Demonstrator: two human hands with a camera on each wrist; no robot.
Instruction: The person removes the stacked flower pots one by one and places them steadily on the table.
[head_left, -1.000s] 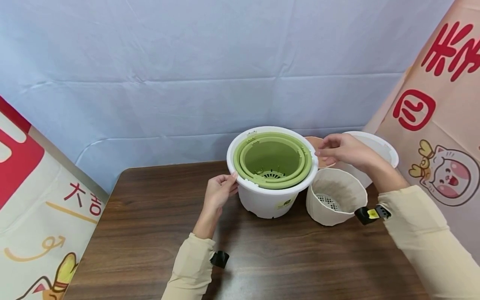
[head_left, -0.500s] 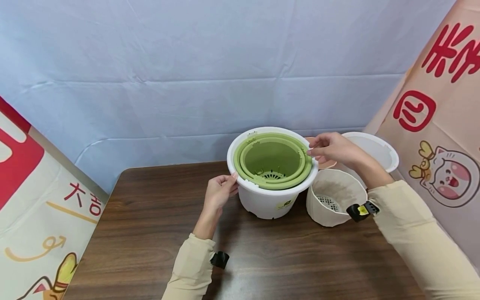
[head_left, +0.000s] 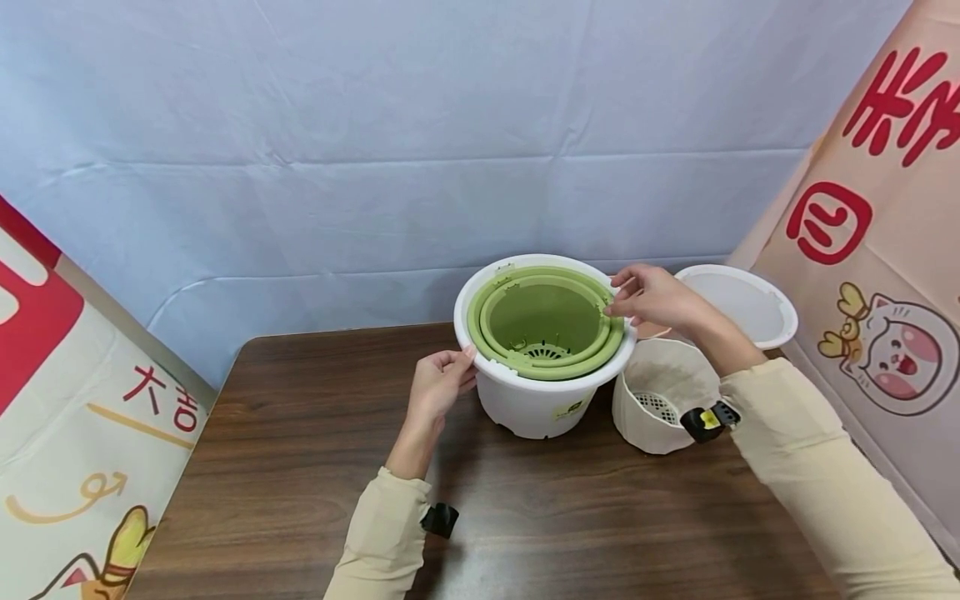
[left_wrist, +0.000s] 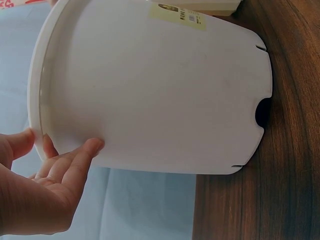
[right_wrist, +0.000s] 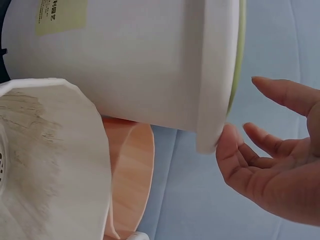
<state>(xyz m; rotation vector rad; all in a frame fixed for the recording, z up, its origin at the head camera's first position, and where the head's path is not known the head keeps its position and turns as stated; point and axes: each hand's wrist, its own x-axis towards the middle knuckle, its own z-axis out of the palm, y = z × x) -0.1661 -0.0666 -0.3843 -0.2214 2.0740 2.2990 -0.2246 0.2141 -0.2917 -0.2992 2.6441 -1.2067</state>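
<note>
Two green pots, an outer green pot (head_left: 539, 372) and a smaller inner green pot (head_left: 546, 310), sit nested inside a big white flowerpot (head_left: 525, 408). My left hand (head_left: 435, 385) pinches the white pot's rim on the left; in the left wrist view its thumb lies at the rim and its fingertips against the wall. Over the rims' right side is my right hand (head_left: 663, 300), thumb and index finger apart with nothing between them. In the right wrist view, a fingertip of that right hand (right_wrist: 280, 160) meets the white rim (right_wrist: 215, 95), beside the green edge.
To the right of the white pot stands a beige pot (head_left: 637, 417) with a slotted base. Behind it are an orange pot (right_wrist: 132, 175), partly hidden, and another white pot (head_left: 780, 321). The brown wooden table (head_left: 315, 467) ends at a pale blue cloth backdrop (head_left: 337, 208).
My right hand has moved left from beside the white pot's rim to over the green rims. The left hand and the pots have stayed in place.
</note>
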